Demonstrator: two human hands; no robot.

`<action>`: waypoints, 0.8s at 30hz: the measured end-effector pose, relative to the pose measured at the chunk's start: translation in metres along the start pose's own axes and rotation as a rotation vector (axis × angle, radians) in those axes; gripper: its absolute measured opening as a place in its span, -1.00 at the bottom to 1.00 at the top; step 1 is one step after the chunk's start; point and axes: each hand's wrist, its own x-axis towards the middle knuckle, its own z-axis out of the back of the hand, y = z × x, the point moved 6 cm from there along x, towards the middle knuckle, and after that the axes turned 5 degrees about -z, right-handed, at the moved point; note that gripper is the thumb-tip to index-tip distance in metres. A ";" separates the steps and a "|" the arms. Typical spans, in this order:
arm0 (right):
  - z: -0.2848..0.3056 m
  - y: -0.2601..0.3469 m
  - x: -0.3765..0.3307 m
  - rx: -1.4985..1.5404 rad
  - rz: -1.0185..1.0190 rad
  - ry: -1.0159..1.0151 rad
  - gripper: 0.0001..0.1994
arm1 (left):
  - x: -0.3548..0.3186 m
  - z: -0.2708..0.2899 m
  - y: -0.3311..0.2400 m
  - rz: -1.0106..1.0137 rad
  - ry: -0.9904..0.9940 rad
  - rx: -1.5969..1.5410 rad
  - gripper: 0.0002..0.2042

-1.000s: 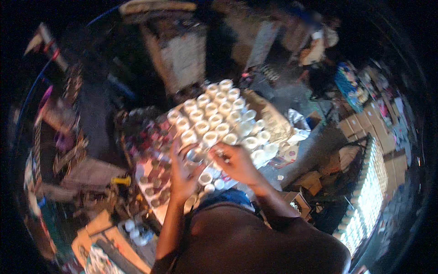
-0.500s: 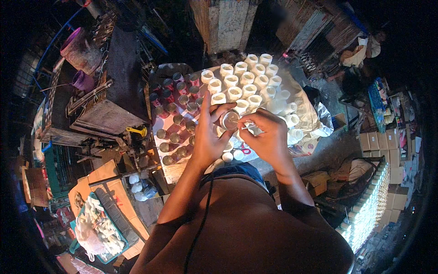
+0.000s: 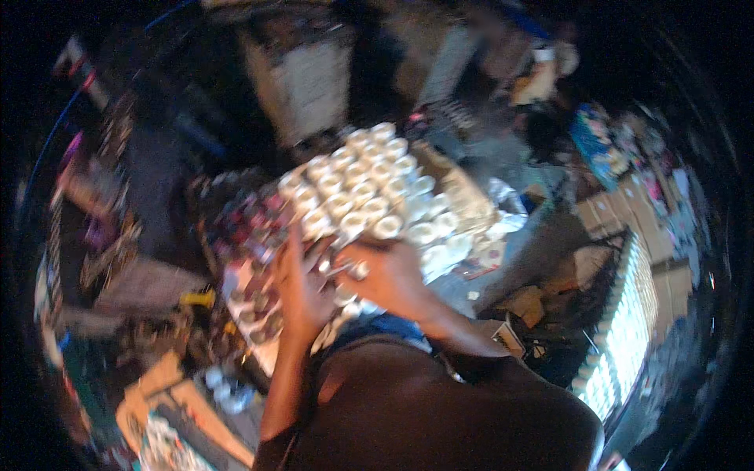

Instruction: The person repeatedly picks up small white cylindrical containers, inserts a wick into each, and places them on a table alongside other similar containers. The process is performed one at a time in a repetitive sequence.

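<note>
Motion smears the picture. My left hand (image 3: 300,292) is in front of me over the near part of the table, fingers pointing up and curled about a small round cup, which is mostly hidden now. Close beside it, my right hand (image 3: 386,276) is closed, with a small whitish piece (image 3: 357,270) at its fingertips; its kind is too blurred to tell. Beyond my hands stand rows of white round-mouthed cups (image 3: 362,191). To their left are several darker cups with pinkish sides (image 3: 250,213).
A brightly lit slatted rack (image 3: 616,349) stands at the right, with cardboard boxes (image 3: 666,292) behind it. A yellow object (image 3: 198,298) is at left, above flat cardboard (image 3: 161,385). A tray of white pieces (image 3: 169,447) lies lower left. Another person (image 3: 540,81) is at upper right.
My view has swung, so the table sits lower and further left. My hands have come closer together, and the right hand now covers more of the cup.
</note>
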 end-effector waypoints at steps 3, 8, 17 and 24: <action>-0.009 0.006 0.006 -0.027 0.062 0.041 -0.80 | -0.004 0.011 0.002 -0.070 -0.063 0.137 0.04; -0.002 0.001 -0.001 -0.070 0.015 0.126 -0.80 | 0.001 0.003 -0.015 -0.131 -0.022 0.466 -0.01; -0.013 -0.010 -0.006 -0.093 0.000 0.139 -0.75 | -0.003 -0.006 -0.015 -0.135 0.021 0.383 -0.03; -0.001 -0.007 -0.004 -0.096 0.028 0.110 -0.75 | -0.006 -0.002 -0.007 -0.202 0.021 0.424 -0.05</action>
